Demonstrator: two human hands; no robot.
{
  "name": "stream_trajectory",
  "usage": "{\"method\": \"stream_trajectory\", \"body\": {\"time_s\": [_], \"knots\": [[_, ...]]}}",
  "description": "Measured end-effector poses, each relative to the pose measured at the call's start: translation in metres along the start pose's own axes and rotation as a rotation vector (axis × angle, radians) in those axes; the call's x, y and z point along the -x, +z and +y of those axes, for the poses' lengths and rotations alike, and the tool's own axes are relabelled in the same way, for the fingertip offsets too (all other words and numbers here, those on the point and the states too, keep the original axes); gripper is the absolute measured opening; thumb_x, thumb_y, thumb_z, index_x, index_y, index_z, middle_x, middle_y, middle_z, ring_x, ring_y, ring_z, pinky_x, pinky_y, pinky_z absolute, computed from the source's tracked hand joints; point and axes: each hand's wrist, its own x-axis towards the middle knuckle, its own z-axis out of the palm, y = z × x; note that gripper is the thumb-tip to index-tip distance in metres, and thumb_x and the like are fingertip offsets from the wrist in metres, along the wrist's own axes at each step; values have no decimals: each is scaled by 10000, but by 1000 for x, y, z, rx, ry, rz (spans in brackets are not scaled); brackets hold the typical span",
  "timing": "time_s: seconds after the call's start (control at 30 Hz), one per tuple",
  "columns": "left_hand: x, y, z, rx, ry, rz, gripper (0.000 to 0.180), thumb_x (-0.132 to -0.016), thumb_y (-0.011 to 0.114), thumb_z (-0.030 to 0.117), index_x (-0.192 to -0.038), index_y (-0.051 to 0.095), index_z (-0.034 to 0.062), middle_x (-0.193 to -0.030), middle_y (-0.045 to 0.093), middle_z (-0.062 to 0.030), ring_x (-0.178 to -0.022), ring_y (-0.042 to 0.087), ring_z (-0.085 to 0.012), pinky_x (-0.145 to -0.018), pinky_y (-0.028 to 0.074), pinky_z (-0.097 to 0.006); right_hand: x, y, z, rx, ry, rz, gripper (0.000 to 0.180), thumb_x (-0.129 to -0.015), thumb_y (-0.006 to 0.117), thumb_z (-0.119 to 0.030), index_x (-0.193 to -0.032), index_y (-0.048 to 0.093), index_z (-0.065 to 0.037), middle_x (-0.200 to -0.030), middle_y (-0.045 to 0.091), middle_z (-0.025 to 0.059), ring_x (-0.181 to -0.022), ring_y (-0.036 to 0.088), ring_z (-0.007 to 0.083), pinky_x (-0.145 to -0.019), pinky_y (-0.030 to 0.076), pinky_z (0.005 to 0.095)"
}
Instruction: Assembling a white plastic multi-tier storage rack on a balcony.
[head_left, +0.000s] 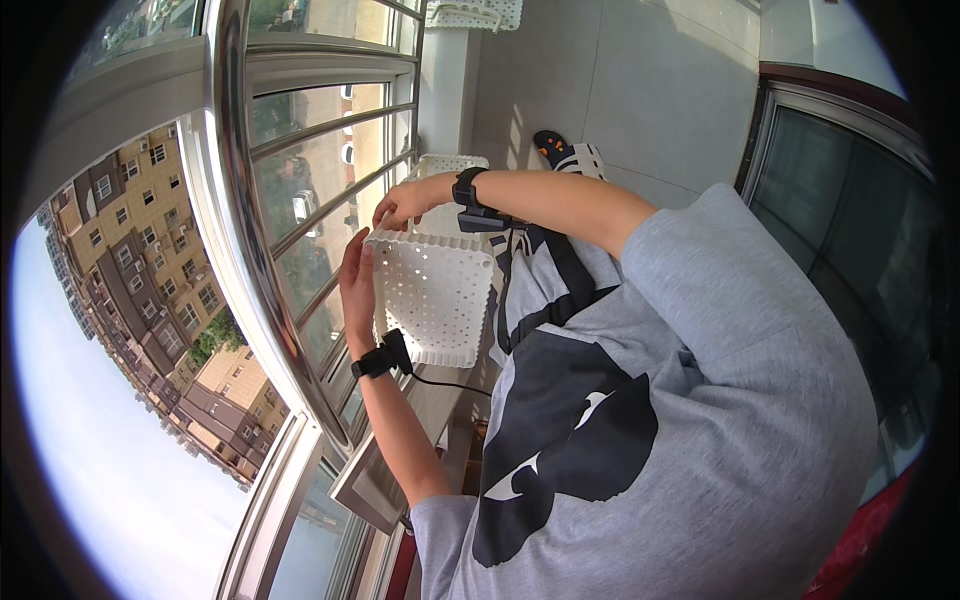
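Note:
A white plastic basket (437, 300) with small round holes and a scalloped rim rests tilted on a ledge beside the window rail. My left hand (357, 285) grips its left edge near the far corner, the thumb on the near side and the fingers mostly behind it. At that same corner my right hand (408, 203) has its fingers curled down onto the rim; the fingertips are partly hidden. Just beyond stands a second white holed basket (463, 162), partly covered by my right forearm. Black straps with small devices are on both wrists.
A thick shiny metal rail (232, 140) with thin crossbars (335, 128) runs along the window at the left. Another white holed basket (478, 14) sits at the far end. Grey floor tiles (665, 90) lie to the right, with a dark-framed glass door (830, 170).

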Motion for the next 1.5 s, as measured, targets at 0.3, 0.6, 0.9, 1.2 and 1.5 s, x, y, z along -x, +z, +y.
{"method": "stream_trajectory", "body": {"time_s": [0.3, 0.6, 0.9, 1.2, 1.5], "knots": [[-12, -10, -5, -72, -33, -127, 435, -1040, 407, 343, -1370, 502, 76, -1288, 573, -81, -1212, 475, -171, -1066, 320, -310, -10, 1, 3, 60, -32, 41, 438, -903, 590, -384, -1264, 616, -137, -956, 688, 38, -868, 648, 133, -713, 543, 309], [-12, -13, -6, -10, -119, -60, 398, -1050, 370, 324, -1340, 536, 108, -1303, 554, -86, -1231, 457, -190, -1075, 306, -322, 31, -25, -24, 438, 48, 117, 663, -872, 543, -613, -1075, 664, 6, -966, 680, 134, -853, 623, 254, -740, 496, 378], [-20, -15, -14, -29, -13, 19, 377, -1052, 359, 288, -1304, 558, 89, -1229, 565, -71, -1152, 476, -183, -1031, 322, -305, 137, -15, -24, 513, 238, -230, 1035, -685, 594, -812, -1397, 448, -75, -1135, 605, 208, -1019, 600, 327, -805, 502, 425], [-28, -13, -18, 66, 7, 29, 379, -1053, 358, 274, -1298, 564, 70, -1236, 561, -53, -1155, 468, -152, -1046, 302, -295, 126, -1, -7, 299, 304, -232, 847, -706, 652, -719, -1147, 609, 3, -997, 626, 150, -908, 607, 275, -745, 502, 386], [-35, -22, -12, 93, -5, -10, 403, -1052, 357, 293, -1311, 548, 49, -1245, 565, -62, -1152, 496, -163, -1021, 348, -302, 110, -8, -5, 244, 258, -185, 871, -757, 542, -762, -1141, 621, 16, -885, 652, 172, -875, 619, 266, -752, 493, 356]]}}
